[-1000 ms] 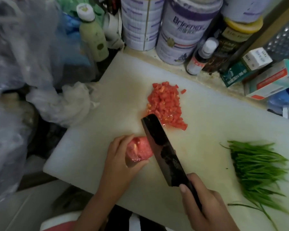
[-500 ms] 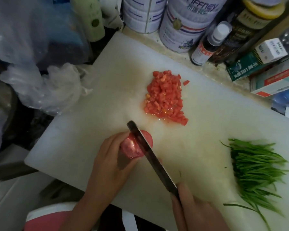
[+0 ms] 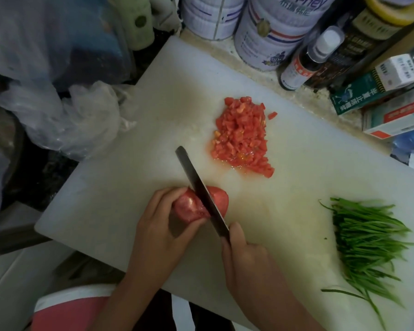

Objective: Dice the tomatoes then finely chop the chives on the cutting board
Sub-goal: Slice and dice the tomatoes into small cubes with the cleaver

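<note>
The tomato half [image 3: 188,209] sits near the cutting board's [image 3: 120,187] 6 o'clock edge, gripped from 8 o'clock by the left hand [image 3: 163,228]. The knife [image 3: 196,180] crosses it, held by the right hand [image 3: 246,259] at 4 o'clock. Diced tomato [image 3: 242,139] lies at 1 o'clock, chives [image 3: 368,242] at 3.

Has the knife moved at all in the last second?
Yes. The knife touched the diced tomato pile before; now it sits left of it, clear of the pile, across the tomato piece.

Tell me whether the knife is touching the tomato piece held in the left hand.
Touching. The head view shows the knife sunk into the tomato piece, red flesh on both sides of the blade, while the left hand grips it.
</note>
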Available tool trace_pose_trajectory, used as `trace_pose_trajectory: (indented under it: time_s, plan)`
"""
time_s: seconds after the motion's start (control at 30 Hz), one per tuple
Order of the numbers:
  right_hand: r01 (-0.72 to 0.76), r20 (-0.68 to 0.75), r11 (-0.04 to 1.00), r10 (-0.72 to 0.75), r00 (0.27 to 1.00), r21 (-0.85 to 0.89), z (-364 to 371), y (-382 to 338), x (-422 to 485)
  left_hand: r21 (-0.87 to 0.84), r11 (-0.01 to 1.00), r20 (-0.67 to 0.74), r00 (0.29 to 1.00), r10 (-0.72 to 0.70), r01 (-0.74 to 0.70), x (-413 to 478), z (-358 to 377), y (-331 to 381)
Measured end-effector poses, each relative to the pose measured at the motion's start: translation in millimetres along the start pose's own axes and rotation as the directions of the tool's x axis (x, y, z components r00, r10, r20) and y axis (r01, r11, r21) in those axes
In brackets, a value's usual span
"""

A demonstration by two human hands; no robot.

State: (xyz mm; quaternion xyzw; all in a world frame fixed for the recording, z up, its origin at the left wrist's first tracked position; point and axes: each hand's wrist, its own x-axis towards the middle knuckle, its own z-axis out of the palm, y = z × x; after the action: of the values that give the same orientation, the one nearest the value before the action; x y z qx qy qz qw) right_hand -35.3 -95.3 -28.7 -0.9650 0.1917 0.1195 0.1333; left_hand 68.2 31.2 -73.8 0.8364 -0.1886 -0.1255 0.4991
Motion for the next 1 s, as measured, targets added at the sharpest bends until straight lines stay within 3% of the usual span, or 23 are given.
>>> trace_pose_trajectory:
  time_s: [0.13, 0.27, 0.37, 0.53, 0.6, 0.67, 0.83, 0.9, 0.97, 1.0]
  plan:
    - [-0.122, 0.121, 0.992, 0.116, 0.986, 0.044, -1.7, 3.8, -28.6, -0.024, 0.999, -0.02, 0.999, -0.039, 0.038, 0.7, -0.8, 1.8]
    - [-0.136, 0.134, 0.989, 0.127, 0.983, 0.062, -0.5, 8.8, -40.0, -0.066, 0.996, -0.057, 0.996, -0.068, 0.064, 0.5, 1.0, 1.9]
    - [-0.11, 0.038, 0.993, 0.109, 0.993, 0.032, 3.1, 8.2, -25.8, -0.112, 0.99, -0.104, 0.989, -0.102, 0.09, 0.8, 1.7, 4.7]
    - [0.025, 0.007, 0.982, -0.027, 1.0, 0.185, 1.4, 6.4, -1.4, -0.166, 0.964, -0.15, 0.96, -0.235, 0.21, -2.1, -1.4, 4.8]
    - [0.013, 0.031, 0.991, -0.017, 0.999, 0.134, -0.3, 9.9, -12.4, -0.166, 0.956, -0.153, 0.951, -0.268, 0.243, -4.1, -10.0, 0.6]
    - [-0.022, 0.079, 0.979, 0.006, 0.997, 0.201, 3.0, 15.5, -27.4, -0.141, 0.967, -0.11, 0.968, -0.226, 0.21, -6.6, -18.7, -3.6]
    - [-0.046, -0.029, 0.959, 0.057, 0.998, 0.28, 0.2, 28.0, -45.9, -0.011, 0.999, -0.052, 0.998, -0.039, 0.039, -5.0, -25.6, -9.4]
    - [-0.09, -0.008, 0.949, 0.097, 0.995, 0.303, -17.2, 23.4, -46.8, 0.006, 0.999, -0.075, 0.997, -0.032, 0.032, 4.2, -28.5, -9.5]
    - [-0.141, -0.111, 0.872, 0.216, 0.97, 0.468, -29.4, 25.2, -49.0, 0.013, 0.999, -0.076, 0.996, -0.043, 0.045, 16.4, -29.7, -9.7]
    - [-0.132, -0.08, 0.855, 0.198, 0.977, 0.502, -31.9, 30.5, -48.4, 0.018, 0.999, -0.066, 0.997, -0.044, 0.046, 21.9, -29.9, -8.9]
